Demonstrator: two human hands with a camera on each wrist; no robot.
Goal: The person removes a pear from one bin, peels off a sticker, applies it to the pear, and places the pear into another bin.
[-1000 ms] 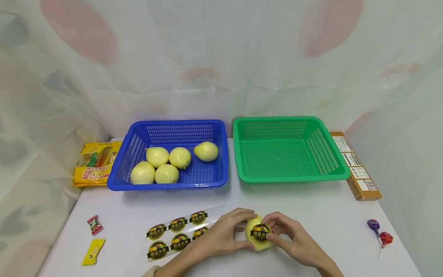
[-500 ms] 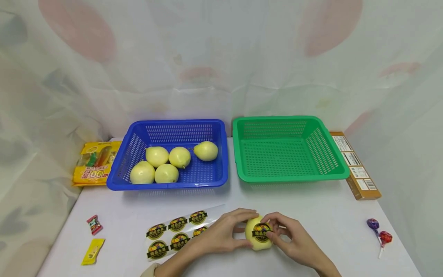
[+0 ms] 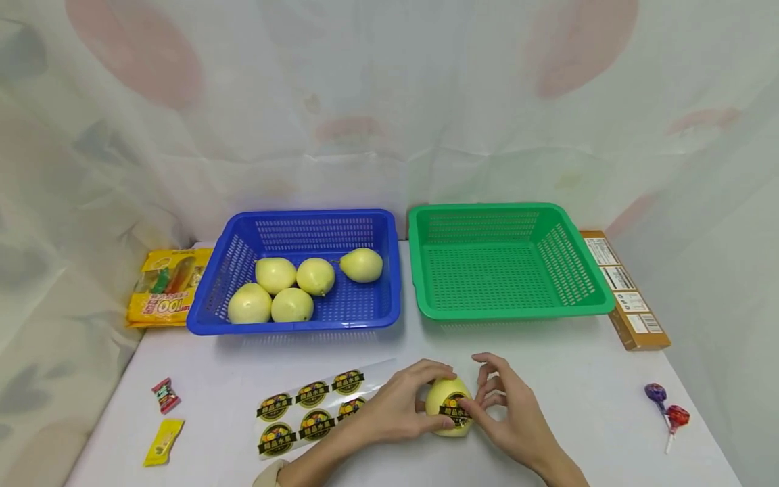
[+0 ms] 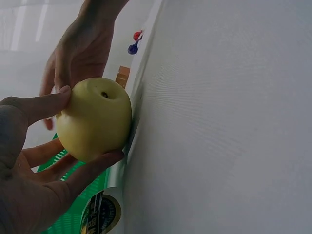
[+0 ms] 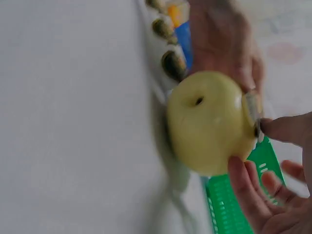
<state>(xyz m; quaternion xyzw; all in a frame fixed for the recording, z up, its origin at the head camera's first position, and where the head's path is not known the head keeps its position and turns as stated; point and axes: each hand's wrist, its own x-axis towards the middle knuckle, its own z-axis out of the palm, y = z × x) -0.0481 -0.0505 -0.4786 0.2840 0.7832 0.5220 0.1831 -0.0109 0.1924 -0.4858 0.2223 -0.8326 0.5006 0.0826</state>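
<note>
A yellow pear (image 3: pixel 443 398) lies on the white table near its front edge, and my left hand (image 3: pixel 398 406) grips it from the left with thumb and fingers curled round it. A round dark fruit sticker (image 3: pixel 453 414) is stuck on the side of the pear facing me. My right hand (image 3: pixel 511 412) is at the pear's right; its thumb presses the sticker while its other fingers are spread and lifted. The left wrist view shows the pear (image 4: pixel 95 119) in my left hand (image 4: pixel 34 161). In the right wrist view the sticker (image 5: pixel 249 107) sits on the pear (image 5: pixel 207 122).
A sticker sheet (image 3: pixel 310 412) lies left of my hands. Behind it a blue basket (image 3: pixel 292 328) holds several pears (image 3: pixel 292 291), next to a green basket (image 3: pixel 517 312). A snack bag (image 3: pixel 167 287), two candies (image 3: pixel 166 396), a brown box (image 3: pixel 627 291) and lollipops (image 3: pixel 666 409) lie along the sides.
The pear has shifted slightly left in my left hand. My right fingers have lifted off it, leaving the thumb on the sticker.
</note>
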